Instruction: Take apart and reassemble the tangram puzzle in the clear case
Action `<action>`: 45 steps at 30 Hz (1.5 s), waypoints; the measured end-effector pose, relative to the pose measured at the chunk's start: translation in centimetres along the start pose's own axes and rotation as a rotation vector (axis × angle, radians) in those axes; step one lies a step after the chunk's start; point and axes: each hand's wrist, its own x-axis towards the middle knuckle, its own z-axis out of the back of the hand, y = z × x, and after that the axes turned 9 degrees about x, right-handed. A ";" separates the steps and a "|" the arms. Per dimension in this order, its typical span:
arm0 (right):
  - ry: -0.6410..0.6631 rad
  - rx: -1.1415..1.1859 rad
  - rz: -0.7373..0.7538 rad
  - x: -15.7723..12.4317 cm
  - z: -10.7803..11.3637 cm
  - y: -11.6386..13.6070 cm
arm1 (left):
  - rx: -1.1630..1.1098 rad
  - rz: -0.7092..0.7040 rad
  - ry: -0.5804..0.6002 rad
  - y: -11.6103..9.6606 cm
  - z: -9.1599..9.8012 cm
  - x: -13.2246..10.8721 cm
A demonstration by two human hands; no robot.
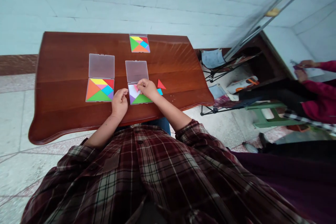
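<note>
A: What does the right grip (147,89) have?

B: Thumb and finger are pinched together on the pink piece (135,88), above the middle box (133,92). A fingertip hold probably suits something so small and flat.

A: And the left grip (120,103)?

B: Fingers curled, just beside that box's left edge. I can't tell whether it touches or hides anything; perhaps it waits there to steady the box.

A: What's inside?

B: A green piece (141,99) and a purple piece (131,101), with white showing between. The lid (137,71) lies folded back, which leaves the inside uncovered.

A: Loose ones?

B: The red piece (161,84) and blue piece (160,91), right of the box, handy for the right side, I'd judge.

A: Further out?

B: The left box (99,91), open and filled, and the far box (139,44), also filled, both perhaps set apart to keep room around the middle one.

A: The surface and room?

B: A glossy brown worktop (63,77) near a pale wall (105,5), over a tiled floor (13,115). Rightward are folding chairs (212,58), a green stool (270,113) and another person's red sleeve (313,92).
</note>
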 end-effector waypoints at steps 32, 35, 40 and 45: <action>-0.238 -0.972 -0.094 -0.3 9.8 0.0 | 0.027 -0.015 -0.019 0.3 -0.1 -0.1; -0.135 -1.086 -0.205 0.0 8.5 1.1 | 0.041 -0.003 -0.009 0.3 -0.1 -0.1; -0.049 -1.199 -0.252 0.9 7.4 1.7 | 0.035 0.000 -0.006 0.2 0.0 -0.1; 0.051 -1.290 -0.195 0.9 7.2 2.1 | 0.022 0.002 -0.007 0.1 0.0 0.0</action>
